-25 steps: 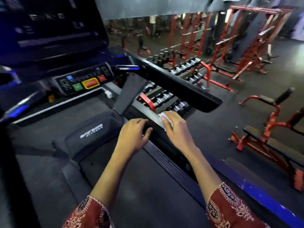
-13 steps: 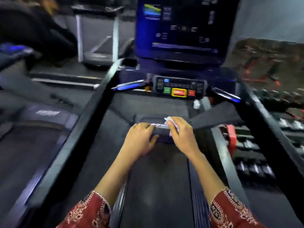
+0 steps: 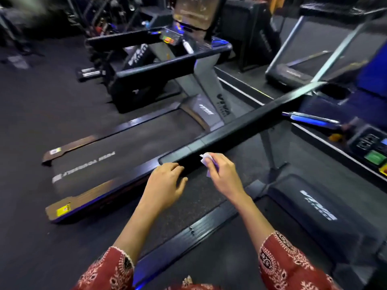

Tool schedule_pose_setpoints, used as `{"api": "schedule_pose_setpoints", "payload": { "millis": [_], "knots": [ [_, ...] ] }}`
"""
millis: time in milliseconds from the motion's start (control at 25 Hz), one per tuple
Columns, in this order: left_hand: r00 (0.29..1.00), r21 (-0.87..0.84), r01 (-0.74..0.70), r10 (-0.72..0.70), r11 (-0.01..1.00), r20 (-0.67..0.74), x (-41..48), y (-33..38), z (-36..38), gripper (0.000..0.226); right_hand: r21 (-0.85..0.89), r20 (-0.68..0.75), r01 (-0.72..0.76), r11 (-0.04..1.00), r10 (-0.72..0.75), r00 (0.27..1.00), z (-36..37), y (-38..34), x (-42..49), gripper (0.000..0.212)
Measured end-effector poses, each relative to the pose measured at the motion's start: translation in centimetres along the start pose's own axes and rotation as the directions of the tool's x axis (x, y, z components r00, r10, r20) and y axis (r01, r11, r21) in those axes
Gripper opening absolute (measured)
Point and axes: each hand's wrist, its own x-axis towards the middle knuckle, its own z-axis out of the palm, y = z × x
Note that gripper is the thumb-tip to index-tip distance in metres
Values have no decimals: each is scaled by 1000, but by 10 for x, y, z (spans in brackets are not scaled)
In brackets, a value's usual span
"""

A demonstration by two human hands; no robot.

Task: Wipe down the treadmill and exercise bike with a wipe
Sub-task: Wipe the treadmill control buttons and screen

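Head view, looking down and to the person's left from the deck of a treadmill (image 3: 314, 208). The treadmill's black left handrail (image 3: 251, 122) crosses the view on a long diagonal: its free end lies at lower centre, just under the hands, and its long axis rises to the upper right, where it meets the console (image 3: 368, 143) at the right edge. A green button (image 3: 376, 157) shows on the console panel.

Left hand (image 3: 165, 183): palm down, thumb spread, fingers relaxed and lying on the rounded free end of the handrail; its grip is loose and holds nothing.

Right hand (image 3: 222, 174): just beside the left, a little farther along the rail toward the console. Its grip is closed round a crumpled white wipe (image 3: 206, 159), pinched between thumb and fingers. One corner of the wipe sticks out up and to the left, against the rail's near side; a second fold hangs below the fingers.

Both forearms enter from the bottom edge in red patterned sleeves (image 3: 282, 262).

Beyond the rail a second treadmill (image 3: 117, 155) stands on the dark floor (image 3: 31, 101), its belt running parallel to the handrail. More machines stand along the top edge, blurred.
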Motion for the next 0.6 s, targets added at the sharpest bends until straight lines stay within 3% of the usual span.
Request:
{"api": "schedule_pose_setpoints", "payload": {
  "millis": [120, 200, 280, 360, 480, 600],
  "knots": [
    [989, -31, 113, -116, 993, -90, -5, -30, 3, 29, 29, -32, 85, 996, -84, 996, 33, -20, 31, 41],
    [972, -78, 174, -184, 982, -144, -6, -44, 9, 34, -55, -36, 202, 978, -204, 978, 56, -22, 41, 42],
    [959, -124, 209, -228, 970, -170, -5, -52, 17, 41, -212, 112, 368, 905, -352, 929, 76, -6, 40, 42],
    [958, -150, 221, -243, 964, -154, -3, -59, 26, 45, -295, 308, 496, 817, -410, 858, 91, 13, 35, 49],
    [976, -131, 166, -182, 977, -122, 2, -64, 38, 52, -302, 365, 543, 783, -431, 825, 92, 24, 42, 53],
    [984, -102, 126, -137, 987, -115, 8, -66, 46, 54, -359, 235, 435, 826, -371, 898, 70, 44, 55, 47]
  ]
}}
